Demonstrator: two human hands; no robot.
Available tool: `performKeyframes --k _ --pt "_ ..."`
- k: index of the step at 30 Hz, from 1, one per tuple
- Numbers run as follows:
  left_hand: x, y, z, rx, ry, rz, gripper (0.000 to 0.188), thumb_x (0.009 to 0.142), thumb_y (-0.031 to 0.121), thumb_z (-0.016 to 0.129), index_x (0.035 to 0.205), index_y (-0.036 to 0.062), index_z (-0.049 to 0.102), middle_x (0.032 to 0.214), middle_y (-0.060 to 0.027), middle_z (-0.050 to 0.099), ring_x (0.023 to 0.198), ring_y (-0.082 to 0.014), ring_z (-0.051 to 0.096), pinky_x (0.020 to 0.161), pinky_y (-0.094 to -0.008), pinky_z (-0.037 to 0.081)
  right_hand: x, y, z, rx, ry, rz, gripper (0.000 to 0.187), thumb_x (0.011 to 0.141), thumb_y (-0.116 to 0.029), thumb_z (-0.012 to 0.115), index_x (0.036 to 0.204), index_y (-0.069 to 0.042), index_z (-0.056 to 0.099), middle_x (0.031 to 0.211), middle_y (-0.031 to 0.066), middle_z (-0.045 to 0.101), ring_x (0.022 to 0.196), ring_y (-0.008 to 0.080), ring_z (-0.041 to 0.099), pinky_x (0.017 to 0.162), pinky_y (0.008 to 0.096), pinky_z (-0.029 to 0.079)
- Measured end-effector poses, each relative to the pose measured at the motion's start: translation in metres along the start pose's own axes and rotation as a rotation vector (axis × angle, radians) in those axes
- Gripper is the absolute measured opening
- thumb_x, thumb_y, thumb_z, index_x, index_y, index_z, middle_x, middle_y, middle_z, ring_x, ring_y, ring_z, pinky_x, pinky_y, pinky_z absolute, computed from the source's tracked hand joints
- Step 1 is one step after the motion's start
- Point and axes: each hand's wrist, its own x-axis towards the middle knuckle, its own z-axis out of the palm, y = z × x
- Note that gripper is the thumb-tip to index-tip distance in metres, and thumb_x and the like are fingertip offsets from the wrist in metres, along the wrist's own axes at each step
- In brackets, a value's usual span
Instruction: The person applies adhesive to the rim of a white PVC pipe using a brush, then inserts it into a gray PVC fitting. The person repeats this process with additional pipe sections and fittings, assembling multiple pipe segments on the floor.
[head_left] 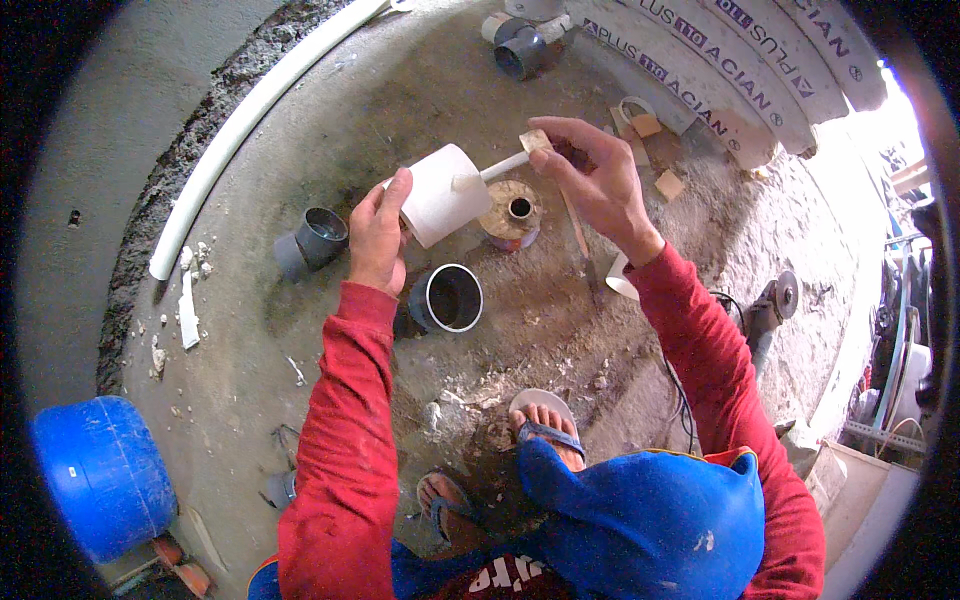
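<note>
My left hand [380,232] is wrapped round the left end of a short white plastic pipe [447,196], held tilted above the ground. A pale yellowish patch marks its right side. In my right hand [603,180] a small tan square pad [535,142] is pinched between thumb and fingers, apart from the pipe. A narrow white strip [505,166] shows between pipe and pad; whether I hold it I cannot tell. Below stands a round can [497,228] with a dark round opening in its stained top. Nearer me is a grey pipe piece [414,304] with a white-rimmed mouth.
Grey fittings lie at left [290,256] and far back [517,58]. A long white pipe [245,118] runs along the left; large printed pipes [720,75] are stacked far right. An angle grinder [770,308] lies right, a blue drum [105,478] near left. Tan squares [669,185] lie about.
</note>
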Motion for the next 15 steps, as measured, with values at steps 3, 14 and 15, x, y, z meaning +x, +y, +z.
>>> performKeyframes --k 3,14,15 --pt "-0.006 0.004 0.002 -0.091 0.019 -0.098 0.05 0.097 0.044 0.07 0.125 0.0036 0.065 0.117 -0.0092 0.068 0.108 -0.022 0.065 0.093 -0.0392 0.052 -0.009 -0.002 0.004 0.051 0.036 0.02 0.037 0.094 -0.013 0.072 0.129 0.0 0.067 0.106 0.0033 0.071 0.093 0.0085 0.063 0.083 0.0246 0.052" --pt "-0.013 0.015 0.003 -0.431 -0.03 -0.301 0.059 0.102 0.049 0.055 0.144 0.0084 0.05 0.141 -0.016 0.057 0.126 -0.0363 0.058 0.101 -0.0602 0.047 -0.021 0.017 0.014 0.261 0.136 0.01 0.038 0.092 -0.013 0.076 0.127 -0.002 0.068 0.106 0.0045 0.074 0.093 0.0102 0.066 0.084 0.0268 0.054" --pt "-0.014 0.017 0.002 -0.431 -0.062 -0.296 0.057 0.103 0.048 0.053 0.143 0.0093 0.051 0.141 -0.0153 0.057 0.126 -0.0365 0.058 0.101 -0.0611 0.046 -0.021 0.019 0.013 0.279 0.134 0.027 0.038 0.092 -0.013 0.076 0.127 -0.001 0.069 0.105 0.0045 0.073 0.093 0.0103 0.066 0.084 0.0268 0.054"
